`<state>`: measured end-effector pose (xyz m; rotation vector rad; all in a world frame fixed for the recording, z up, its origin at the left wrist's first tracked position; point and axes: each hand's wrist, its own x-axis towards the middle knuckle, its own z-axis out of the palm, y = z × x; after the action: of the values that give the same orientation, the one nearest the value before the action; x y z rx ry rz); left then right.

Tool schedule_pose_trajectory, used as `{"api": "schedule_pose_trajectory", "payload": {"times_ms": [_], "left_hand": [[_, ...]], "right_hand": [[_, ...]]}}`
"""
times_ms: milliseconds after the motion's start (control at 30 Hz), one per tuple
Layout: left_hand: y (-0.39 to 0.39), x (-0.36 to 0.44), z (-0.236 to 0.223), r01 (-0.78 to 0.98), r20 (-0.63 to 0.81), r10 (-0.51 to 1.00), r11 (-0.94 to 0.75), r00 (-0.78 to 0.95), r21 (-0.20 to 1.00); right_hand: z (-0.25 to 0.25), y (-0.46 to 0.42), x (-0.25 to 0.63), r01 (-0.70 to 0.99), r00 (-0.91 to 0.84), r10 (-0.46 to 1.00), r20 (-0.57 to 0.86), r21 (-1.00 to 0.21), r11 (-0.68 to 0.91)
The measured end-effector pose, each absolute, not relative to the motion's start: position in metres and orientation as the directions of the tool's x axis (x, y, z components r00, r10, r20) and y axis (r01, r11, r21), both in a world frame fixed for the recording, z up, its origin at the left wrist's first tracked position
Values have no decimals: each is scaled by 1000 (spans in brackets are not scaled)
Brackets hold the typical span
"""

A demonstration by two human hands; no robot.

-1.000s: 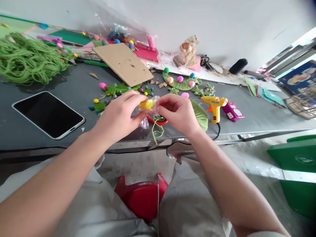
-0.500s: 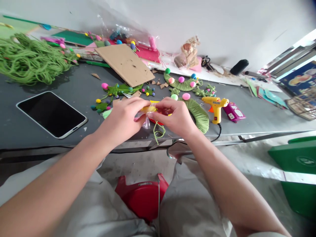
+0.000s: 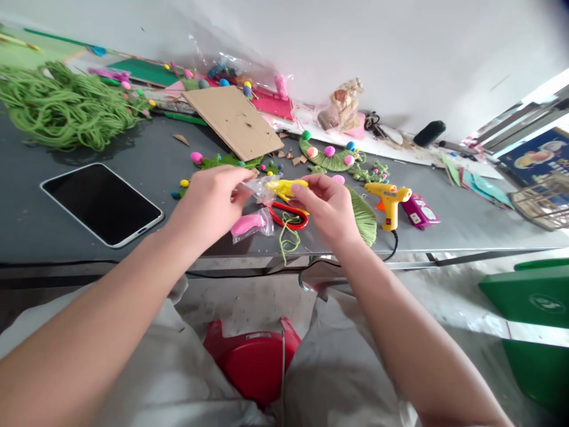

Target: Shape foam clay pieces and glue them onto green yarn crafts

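In the head view, the left hand (image 3: pixel 210 204) pinches the clear wrapper (image 3: pixel 259 188), and the right hand (image 3: pixel 329 209) has thumb and fingers closed on the yellow lump (image 3: pixel 281 188), which sits between both hands above the red-handled scissors (image 3: pixel 299 226). The lump looks soft, so a light right-hand pinch seems best, with the left drawing the plastic taut, well above the pink packet (image 3: pixel 248 225).
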<state>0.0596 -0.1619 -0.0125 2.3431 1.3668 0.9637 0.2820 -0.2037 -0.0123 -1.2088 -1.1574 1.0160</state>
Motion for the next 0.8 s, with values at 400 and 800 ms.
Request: {"api": "schedule_pose_trajectory", "payload": {"times_ms": [400, 800], "left_hand": [[-129, 27, 2, 618, 405, 913, -299, -35, 727], [-195, 101, -2, -355, -148, 918, 286, 369, 890]], "right_hand": [[-12, -195, 293, -234, 49, 998, -32, -972, -20], [-23, -202, 284, 337, 199, 875, 441, -869, 362]]}}
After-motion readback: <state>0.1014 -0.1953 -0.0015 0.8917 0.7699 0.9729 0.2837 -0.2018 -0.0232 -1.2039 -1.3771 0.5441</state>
